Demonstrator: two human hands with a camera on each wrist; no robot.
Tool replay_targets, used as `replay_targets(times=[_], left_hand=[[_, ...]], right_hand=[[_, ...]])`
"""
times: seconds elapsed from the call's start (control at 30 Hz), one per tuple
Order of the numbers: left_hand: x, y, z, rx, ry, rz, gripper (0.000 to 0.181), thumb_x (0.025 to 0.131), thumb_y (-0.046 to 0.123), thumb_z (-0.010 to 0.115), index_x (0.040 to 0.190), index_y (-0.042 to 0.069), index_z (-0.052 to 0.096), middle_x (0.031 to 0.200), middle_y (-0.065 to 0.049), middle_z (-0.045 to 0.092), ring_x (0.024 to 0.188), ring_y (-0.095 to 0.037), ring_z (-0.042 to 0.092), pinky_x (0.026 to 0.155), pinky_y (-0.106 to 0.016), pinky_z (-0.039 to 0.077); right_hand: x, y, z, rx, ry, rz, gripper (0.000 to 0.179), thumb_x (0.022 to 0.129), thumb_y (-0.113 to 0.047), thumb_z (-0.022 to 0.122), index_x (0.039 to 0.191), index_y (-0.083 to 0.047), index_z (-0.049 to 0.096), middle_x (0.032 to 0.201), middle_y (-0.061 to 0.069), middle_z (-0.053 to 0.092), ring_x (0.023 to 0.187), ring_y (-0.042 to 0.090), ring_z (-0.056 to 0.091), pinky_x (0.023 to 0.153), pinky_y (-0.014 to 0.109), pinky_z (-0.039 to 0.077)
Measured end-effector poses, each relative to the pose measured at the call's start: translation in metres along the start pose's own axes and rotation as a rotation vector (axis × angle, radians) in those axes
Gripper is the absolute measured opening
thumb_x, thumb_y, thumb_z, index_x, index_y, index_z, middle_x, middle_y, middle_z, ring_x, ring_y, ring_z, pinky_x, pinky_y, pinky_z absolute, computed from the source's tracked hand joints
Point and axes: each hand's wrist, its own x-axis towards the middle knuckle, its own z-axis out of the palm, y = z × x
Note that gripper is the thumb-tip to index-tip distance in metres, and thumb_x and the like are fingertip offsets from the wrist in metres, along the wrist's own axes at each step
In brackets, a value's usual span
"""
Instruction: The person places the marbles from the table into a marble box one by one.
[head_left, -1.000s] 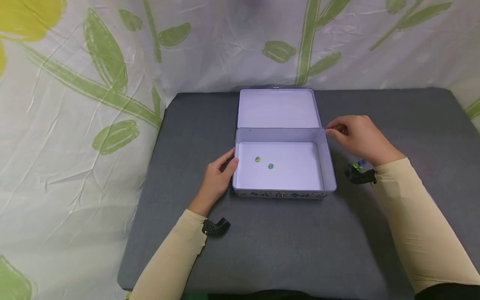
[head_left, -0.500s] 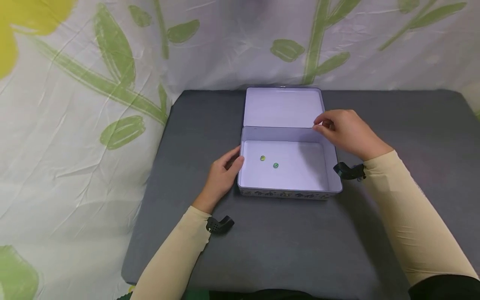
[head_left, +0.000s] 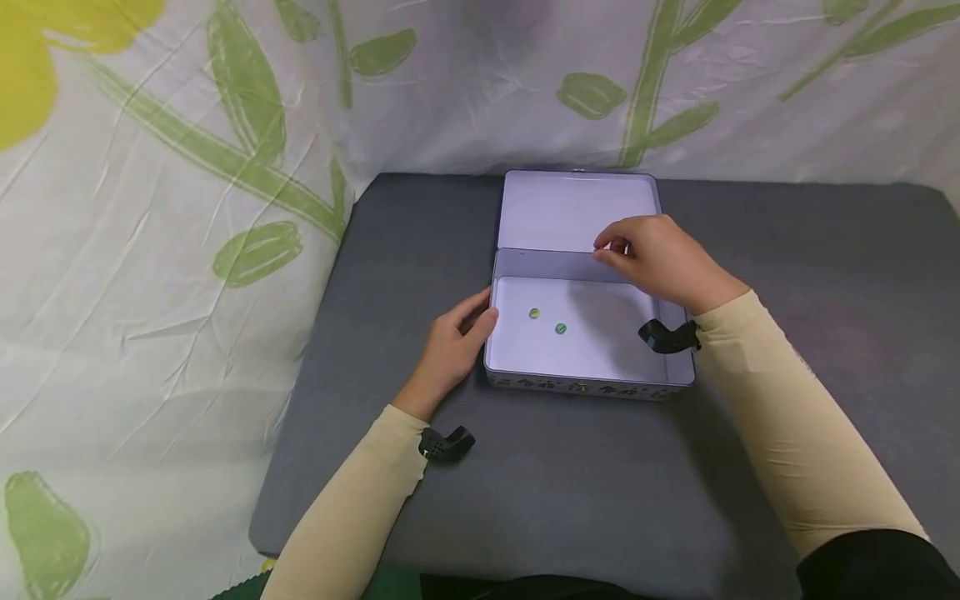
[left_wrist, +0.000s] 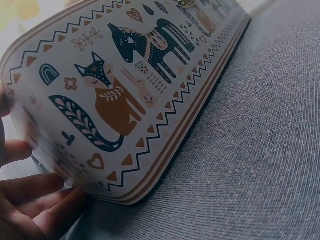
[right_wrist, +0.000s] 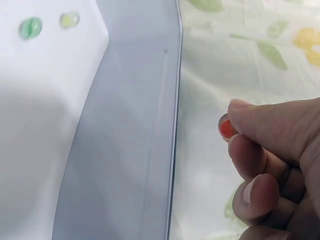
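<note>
A tin box point(head_left: 546, 265) with a white interior lies on the table, its lid point(head_left: 555, 208) folded back behind it. Two glass marbles sit on its floor, a yellow-green marble point(head_left: 534, 313) and a green marble point(head_left: 561, 329). Between thumb and forefinger my right hand point(head_left: 660, 258) pinches a clear marble with a red core point(right_wrist: 226, 127), high over the box's back wall. My left hand point(head_left: 447, 354) touches the left outer side, its fingers point(left_wrist: 37, 189) at the front corner in the left wrist view. Printed animals decorate the front wall point(left_wrist: 150, 75).
Grey cloth covers the table point(head_left: 420, 517). A white curtain point(head_left: 465, 75) with green leaves and yellow flowers hangs behind and to the left. My right forearm point(head_left: 780, 417) extends over the box's right side and the table, hiding what lies beneath it.
My right hand has moved left from beside the box to above its back wall. The small coloured pile seen earlier under the right wrist is hidden now. My left hand stays at the box.
</note>
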Motion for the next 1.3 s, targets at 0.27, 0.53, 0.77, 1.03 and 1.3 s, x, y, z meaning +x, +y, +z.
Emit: replay_targets(times=[0.27, 0.53, 0.77, 1.03, 1.3], left_hand=[[0.0, 0.0, 0.0, 0.014, -0.004, 0.008, 0.047, 0.098, 0.034, 0.06, 0.139, 0.013, 0.056, 0.136, -0.006, 0.059, 0.117, -0.017, 0.06, 0.096, -0.038, 0.049], [0.0, 0.002, 0.0, 0.026, -0.013, -0.019, 0.046, 0.098, 0.033, 0.059, 0.14, 0.014, 0.055, 0.137, -0.007, 0.058, 0.119, -0.019, 0.059, 0.097, -0.039, 0.049], [-0.006, 0.033, -0.005, 0.035, -0.039, -0.055, 0.046, 0.1, 0.023, 0.056, 0.141, 0.003, 0.052, 0.139, -0.016, 0.055, 0.122, -0.028, 0.057, 0.099, -0.043, 0.048], [-0.002, 0.018, -0.004, -0.005, -0.036, -0.029, 0.045, 0.099, 0.021, 0.058, 0.14, 0.003, 0.052, 0.137, -0.016, 0.056, 0.118, -0.028, 0.06, 0.096, -0.044, 0.05], [0.001, 0.001, -0.003, -0.012, -0.025, -0.027, 0.047, 0.097, 0.035, 0.061, 0.139, 0.015, 0.056, 0.136, -0.005, 0.059, 0.113, -0.019, 0.063, 0.093, -0.039, 0.052]], right_hand=[[0.015, -0.015, 0.015, 0.051, -0.023, -0.038, 0.015, 0.093, -0.017, 0.066, 0.101, -0.007, 0.073, 0.083, 0.005, 0.067, 0.072, 0.019, 0.055, 0.067, 0.035, 0.044], [0.028, -0.032, 0.032, 0.071, -0.051, -0.092, 0.016, 0.093, -0.018, 0.068, 0.102, -0.007, 0.074, 0.084, 0.002, 0.068, 0.071, 0.017, 0.055, 0.066, 0.033, 0.045], [0.035, -0.037, 0.046, 0.088, -0.08, -0.168, 0.012, 0.092, -0.018, 0.07, 0.099, -0.009, 0.074, 0.082, -0.001, 0.067, 0.07, 0.014, 0.056, 0.066, 0.031, 0.046], [0.038, -0.035, 0.065, 0.078, -0.146, -0.185, 0.01, 0.091, -0.018, 0.069, 0.096, -0.01, 0.075, 0.083, -0.002, 0.069, 0.071, 0.012, 0.058, 0.067, 0.03, 0.048], [0.038, -0.033, 0.069, 0.049, -0.238, -0.138, 0.009, 0.088, -0.016, 0.07, 0.091, -0.008, 0.074, 0.073, 0.0, 0.064, 0.066, 0.014, 0.055, 0.065, 0.032, 0.047]])
